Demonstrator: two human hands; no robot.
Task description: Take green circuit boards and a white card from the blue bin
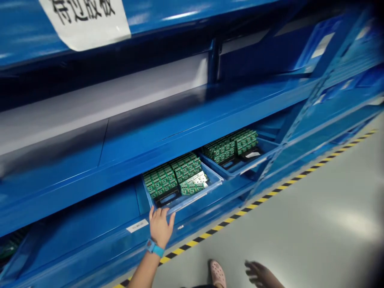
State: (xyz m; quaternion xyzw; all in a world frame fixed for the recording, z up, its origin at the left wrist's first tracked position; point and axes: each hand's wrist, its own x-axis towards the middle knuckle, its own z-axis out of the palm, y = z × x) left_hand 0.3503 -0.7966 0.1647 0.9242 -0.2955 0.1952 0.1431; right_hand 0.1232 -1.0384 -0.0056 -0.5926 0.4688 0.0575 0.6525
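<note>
My left hand (161, 226), with a blue watch on the wrist, has its fingers hooked over the front left corner of a blue plastic bin (192, 202). Green circuit boards (161, 180) stand in rows in the bin, beside a black slotted piece (167, 197). A few loose boards (193, 185) lie tilted near its front. The bin juts out over the edge of a low blue shelf. Over the floor at the lower right, my right hand (257, 273) hangs in shadow with its fingers apart, touching nothing.
Right of the held bin, a second blue bin (255, 163) with similar boards juts out. A blue shelf (168, 140) overhangs both. Yellow-black tape (228, 221) runs along the grey floor (306, 236). A pink clog (217, 273) is at the bottom. A paper sign (90, 24) hangs above.
</note>
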